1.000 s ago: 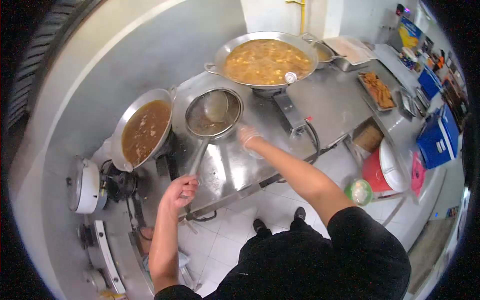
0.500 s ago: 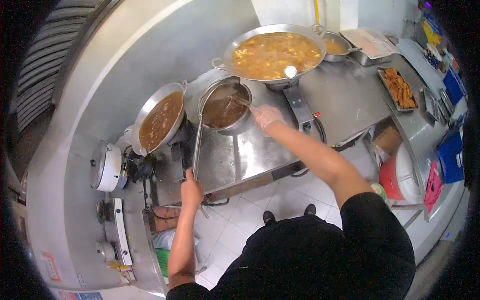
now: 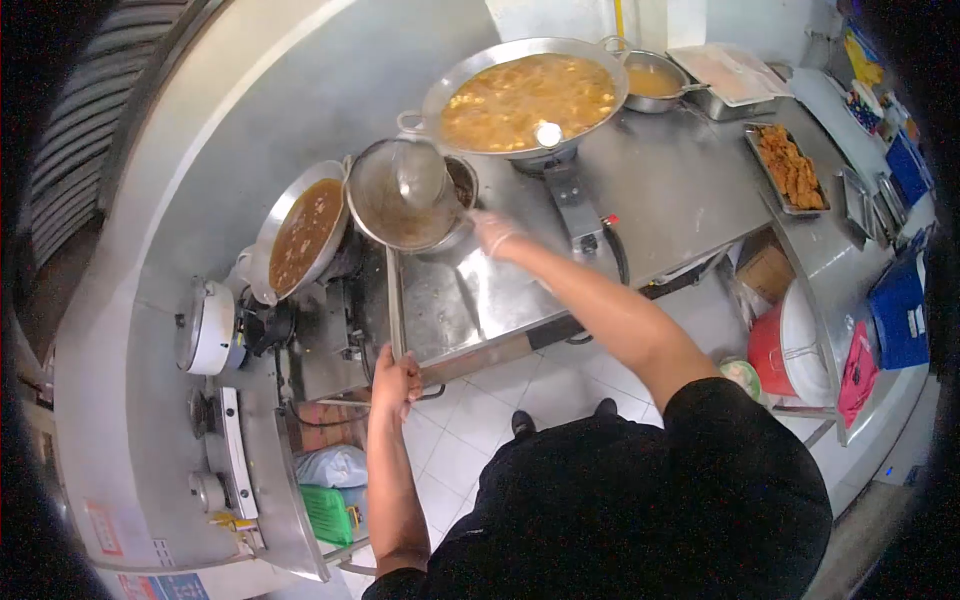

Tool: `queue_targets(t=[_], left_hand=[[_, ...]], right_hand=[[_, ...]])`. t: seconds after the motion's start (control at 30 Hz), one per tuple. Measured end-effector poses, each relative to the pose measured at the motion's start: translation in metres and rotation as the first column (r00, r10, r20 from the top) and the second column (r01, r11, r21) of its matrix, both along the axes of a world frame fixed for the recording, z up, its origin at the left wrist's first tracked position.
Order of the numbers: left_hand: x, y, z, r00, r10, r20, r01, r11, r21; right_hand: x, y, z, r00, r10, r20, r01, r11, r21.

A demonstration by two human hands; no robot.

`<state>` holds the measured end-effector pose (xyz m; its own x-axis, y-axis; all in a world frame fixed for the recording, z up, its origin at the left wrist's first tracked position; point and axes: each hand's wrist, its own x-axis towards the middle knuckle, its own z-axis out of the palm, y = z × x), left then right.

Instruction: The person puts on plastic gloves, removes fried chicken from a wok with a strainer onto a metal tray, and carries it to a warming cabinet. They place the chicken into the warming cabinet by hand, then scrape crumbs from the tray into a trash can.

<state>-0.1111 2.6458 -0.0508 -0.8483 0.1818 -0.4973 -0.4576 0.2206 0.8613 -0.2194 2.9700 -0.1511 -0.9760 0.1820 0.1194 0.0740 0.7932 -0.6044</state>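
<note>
My left hand (image 3: 397, 382) is wrapped round the long handle of a round strainer (image 3: 385, 222). The strainer's mesh bowl is above the left part of a metal pot (image 3: 464, 190) with dark contents. In my gloved right hand (image 3: 492, 234) is the handle of a ladle (image 3: 422, 180), whose round bowl is over the strainer and looks blurred. Left of the strainer sits a wok of brown liquid (image 3: 305, 236). Behind the pot, a large wok (image 3: 530, 100) holds yellow-orange broth with pale pieces.
A small pan of broth (image 3: 653, 82) and a covered metal tray (image 3: 735, 85) stand at the back right. Fried food (image 3: 790, 168) lies in a tray on the right counter. A white lidded pot (image 3: 213, 328) is at the left. Below right is a red bucket (image 3: 770, 350).
The strainer has risen out of the pot and shifted left, with my left hand still on its handle. The ladle and my right hand have moved left too. The camera view has shifted slightly.
</note>
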Motion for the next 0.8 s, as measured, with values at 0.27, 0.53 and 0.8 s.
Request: queue_targets(t=[0.27,0.53,0.8], left_hand=[[-0.065,0.026,0.01,0.733,-0.219,0.644,-0.4,0.627,0.668],[-0.163,0.061,-0.027,0.697,-0.338,0.632,-0.4,0.549,0.734],[-0.26,0.098,-0.02,0.788,-0.289,0.544,-0.274,0.627,0.729]], right_hand=[[-0.044,-0.059,-0.019,0.94,0.217,0.264,0.277,-0.028,-0.961],[0.057,-0.017,-0.05,0.884,0.363,0.293,0.253,0.156,-0.955],[0.265,0.045,-0.056,0.877,0.116,0.467,0.443,0.183,-0.878]])
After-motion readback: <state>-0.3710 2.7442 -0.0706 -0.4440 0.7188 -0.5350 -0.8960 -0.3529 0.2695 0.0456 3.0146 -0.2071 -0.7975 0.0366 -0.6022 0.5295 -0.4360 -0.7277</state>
